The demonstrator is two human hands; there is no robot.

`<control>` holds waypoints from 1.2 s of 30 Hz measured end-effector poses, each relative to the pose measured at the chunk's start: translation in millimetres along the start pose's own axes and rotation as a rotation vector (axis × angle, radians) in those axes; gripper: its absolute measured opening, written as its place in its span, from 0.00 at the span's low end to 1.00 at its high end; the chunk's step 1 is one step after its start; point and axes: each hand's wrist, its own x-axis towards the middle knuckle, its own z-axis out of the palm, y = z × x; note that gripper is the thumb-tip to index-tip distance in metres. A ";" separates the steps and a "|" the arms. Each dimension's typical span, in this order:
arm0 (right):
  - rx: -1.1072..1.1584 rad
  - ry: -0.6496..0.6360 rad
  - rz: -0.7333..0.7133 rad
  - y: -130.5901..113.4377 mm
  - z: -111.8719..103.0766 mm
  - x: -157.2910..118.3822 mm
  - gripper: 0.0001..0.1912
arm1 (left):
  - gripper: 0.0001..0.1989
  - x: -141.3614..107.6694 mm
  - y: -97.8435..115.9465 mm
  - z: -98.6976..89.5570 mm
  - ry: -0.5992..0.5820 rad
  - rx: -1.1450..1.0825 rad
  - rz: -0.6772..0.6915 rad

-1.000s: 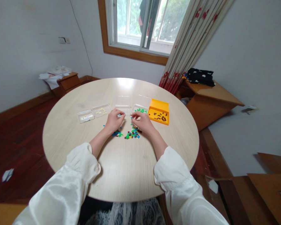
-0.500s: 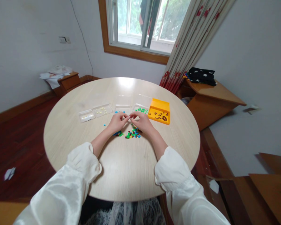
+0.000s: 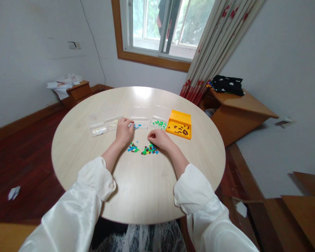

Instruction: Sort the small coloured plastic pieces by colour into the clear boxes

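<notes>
My left hand [image 3: 124, 132] reaches over the near edge between the clear box of pale yellow pieces [image 3: 111, 124] and the clear box of blue pieces [image 3: 144, 124]. Its fingers are bent, with thumb and forefinger close together; whatever lies between them is too small to make out. My right hand [image 3: 159, 138] is pinched closed just above the right-hand pile of small mixed bricks [image 3: 149, 150], and its fingertips hide what they hold, if anything. A second mixed pile [image 3: 133, 148] in blue, green and brown lies to the left of it.
Along the far side stand a small clear box [image 3: 98, 130] with a few pale pieces, a clear box of green pieces [image 3: 159, 123], and an open yellow box [image 3: 179, 128] with dark brown pieces. All rest on the round wooden table [image 3: 141, 189].
My hands were together at the fingertips and have parted. The left has moved left and away from me to the boxes; the right has shifted only slightly. The view has moved a little.
</notes>
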 end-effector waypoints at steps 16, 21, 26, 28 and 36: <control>0.068 0.093 -0.045 0.3 3.0 1.2 0.06 | 0.14 -0.9 -7.3 4.8 -0.141 0.162 0.023; 0.099 0.165 -0.063 4.9 4.4 4.2 0.07 | 0.13 -1.5 -6.5 3.7 -0.103 0.142 0.041; 0.132 0.337 0.023 9.6 -1.1 7.8 0.08 | 0.11 -3.3 -0.4 0.2 -0.088 0.087 0.026; 0.184 0.419 0.078 11.5 -4.7 8.5 0.08 | 0.11 -3.9 2.3 -1.6 -0.099 0.075 0.015; 0.367 0.594 0.264 18.1 -16.0 9.4 0.13 | 0.13 -2.0 8.2 -17.0 -0.386 0.004 0.000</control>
